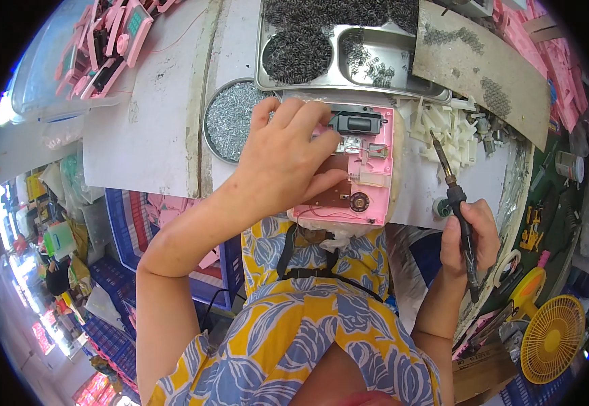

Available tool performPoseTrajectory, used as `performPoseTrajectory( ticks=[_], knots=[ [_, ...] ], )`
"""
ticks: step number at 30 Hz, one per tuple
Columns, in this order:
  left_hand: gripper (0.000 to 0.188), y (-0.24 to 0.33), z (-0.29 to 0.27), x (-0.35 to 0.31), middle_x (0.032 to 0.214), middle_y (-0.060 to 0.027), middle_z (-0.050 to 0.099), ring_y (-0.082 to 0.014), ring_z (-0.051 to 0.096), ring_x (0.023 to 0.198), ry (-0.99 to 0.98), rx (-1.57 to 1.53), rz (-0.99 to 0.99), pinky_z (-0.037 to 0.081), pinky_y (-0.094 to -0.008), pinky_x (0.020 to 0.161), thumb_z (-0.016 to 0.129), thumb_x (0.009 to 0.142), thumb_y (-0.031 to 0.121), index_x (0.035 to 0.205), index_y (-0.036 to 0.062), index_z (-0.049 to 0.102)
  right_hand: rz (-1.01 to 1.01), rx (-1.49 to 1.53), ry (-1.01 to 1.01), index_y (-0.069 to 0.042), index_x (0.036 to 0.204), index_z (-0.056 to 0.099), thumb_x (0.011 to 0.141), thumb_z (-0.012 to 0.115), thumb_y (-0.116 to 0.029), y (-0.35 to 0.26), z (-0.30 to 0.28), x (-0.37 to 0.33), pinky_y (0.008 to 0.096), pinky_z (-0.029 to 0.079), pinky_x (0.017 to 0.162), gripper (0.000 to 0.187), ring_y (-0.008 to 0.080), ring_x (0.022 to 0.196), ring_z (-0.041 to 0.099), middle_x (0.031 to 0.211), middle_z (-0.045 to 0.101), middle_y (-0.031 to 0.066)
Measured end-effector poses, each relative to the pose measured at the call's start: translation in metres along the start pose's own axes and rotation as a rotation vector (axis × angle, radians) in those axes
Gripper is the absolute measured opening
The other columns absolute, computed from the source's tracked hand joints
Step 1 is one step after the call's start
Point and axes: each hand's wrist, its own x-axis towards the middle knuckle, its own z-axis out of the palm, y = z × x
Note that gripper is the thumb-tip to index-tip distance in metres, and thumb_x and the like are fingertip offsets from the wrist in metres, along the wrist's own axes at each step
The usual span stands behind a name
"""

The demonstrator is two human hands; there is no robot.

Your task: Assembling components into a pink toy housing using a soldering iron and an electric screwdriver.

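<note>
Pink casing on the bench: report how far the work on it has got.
Done: the open pink casing already carries a brown board, a black part and a small round speaker. In hand: the left hand presses on the board; the right hand holds a soldering iron clear of it. Left: no cover on it yet.

Open casing (375, 169): pink shell, brown board inside, black block at the top, small black round part near the bottom.
Soldering iron (458, 203): black handle, dark metal tip.
Desk (145, 128): white, smudged grey.
Round dish (230, 118): silvery, filled with shiny grey bits, possibly screws.
Steel tray (375, 64): silver, dark grey coiled springs.
Plastic parts (443, 128): off-white.
Stacked casings (108, 40): pink.
Fan (553, 338): yellow.
Crate (128, 230): blue.
Garment (308, 325): yellow with blue-grey leaf pattern.
</note>
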Motion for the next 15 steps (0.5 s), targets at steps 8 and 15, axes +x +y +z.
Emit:
performPoseTrajectory(
  ticks=[8,15],
  knots=[
    [0.018,0.03,0.043,0.03,0.091,-0.002,0.055,-0.0234,0.052,0.088,0.184,0.02,-0.002,0.033,-0.0427,0.081,0.078,0.076,0.024,0.082,0.0122,0.066,-0.002,0.038,-0.001,0.005,0.103,0.065,0.08,0.071,0.002,-0.005,0.005,0.004,0.0292,0.038,0.05,0.024,0.0187,0.054,0.049,0.066,0.057,0.0091],
    [0.011,0.028,0.05,0.029,0.091,-0.001,0.057,-0.0228,0.053,0.086,0.209,-0.03,-0.039,0.033,-0.0419,0.081,0.076,0.074,0.016,0.076,0.013,0.065,0.003,0.066,-0.033,0.003,0.097,0.068,0.074,0.074,0.001,-0.008,0.012,-0.003,0.0304,0.038,0.047,0.023,0.0198,0.049,0.049,0.062,0.056,0.0071]
  ],
)
